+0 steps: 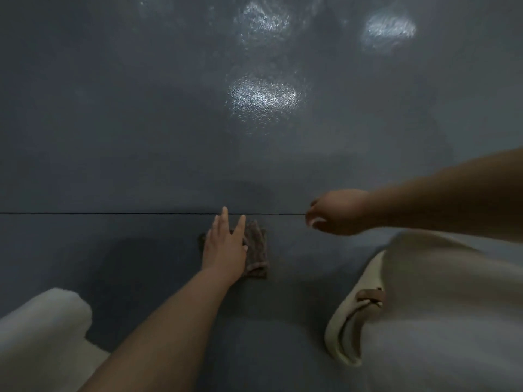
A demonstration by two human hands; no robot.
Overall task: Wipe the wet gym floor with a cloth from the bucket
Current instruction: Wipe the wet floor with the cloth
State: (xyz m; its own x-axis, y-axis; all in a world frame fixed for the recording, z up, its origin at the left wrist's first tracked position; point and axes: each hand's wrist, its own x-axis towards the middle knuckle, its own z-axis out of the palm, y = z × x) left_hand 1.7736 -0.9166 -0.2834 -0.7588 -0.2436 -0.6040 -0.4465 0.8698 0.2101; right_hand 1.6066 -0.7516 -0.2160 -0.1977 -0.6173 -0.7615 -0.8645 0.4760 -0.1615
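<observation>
A folded brown cloth (256, 250) is pressed flat onto the dark grey gym floor (113, 137) by the left hand (226, 244), fingers straight | right hand (334, 212) is held above the floor, fingers loosely curled, nothing grasped | wet glare patches (263, 99) are seen farther ahead | a cream sandal (348, 321) is seen at lower right

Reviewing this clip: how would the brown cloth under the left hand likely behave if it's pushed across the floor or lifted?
The cloth lies folded in soft ridges, so it would probably droop and unfold if lifted. Pushed by the flat left hand, it may bunch rather than slide as one piece. The floor shines wet ahead, so the cloth would likely soak up water and get heavier.
</observation>
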